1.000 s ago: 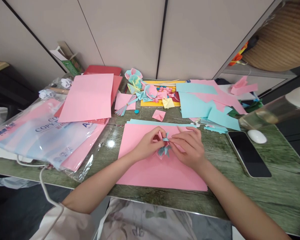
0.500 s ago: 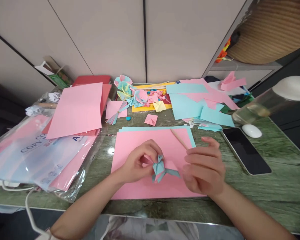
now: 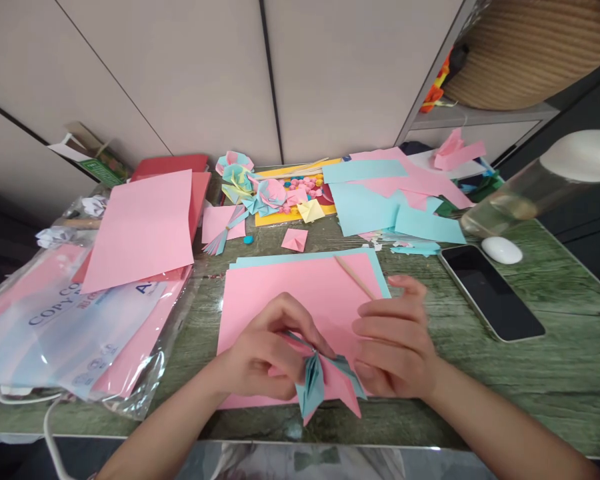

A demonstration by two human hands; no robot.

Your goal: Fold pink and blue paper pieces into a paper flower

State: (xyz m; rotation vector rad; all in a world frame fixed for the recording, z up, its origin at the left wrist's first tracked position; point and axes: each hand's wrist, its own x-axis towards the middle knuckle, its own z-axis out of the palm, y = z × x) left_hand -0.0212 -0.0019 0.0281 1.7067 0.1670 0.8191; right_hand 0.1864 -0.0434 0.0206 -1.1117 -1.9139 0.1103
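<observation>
in the head view, the left hand (image 3: 265, 353) clamps thumb and fingers on a pink and blue folded flower (image 3: 312, 390) over the near edge of a pink sheet (image 3: 270, 293), while the right hand (image 3: 400, 343), fingers loosely apart, is just beside it, near a stick (image 3: 351, 273).

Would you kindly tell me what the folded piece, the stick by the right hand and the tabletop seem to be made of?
Folded piece: matte pink and blue paper, judging by its creases and thin edges. Stick: probably plain wood, being pale tan and dull. Tabletop: glossy, with light reflections and green grain-like streaks; material unclear.
</observation>
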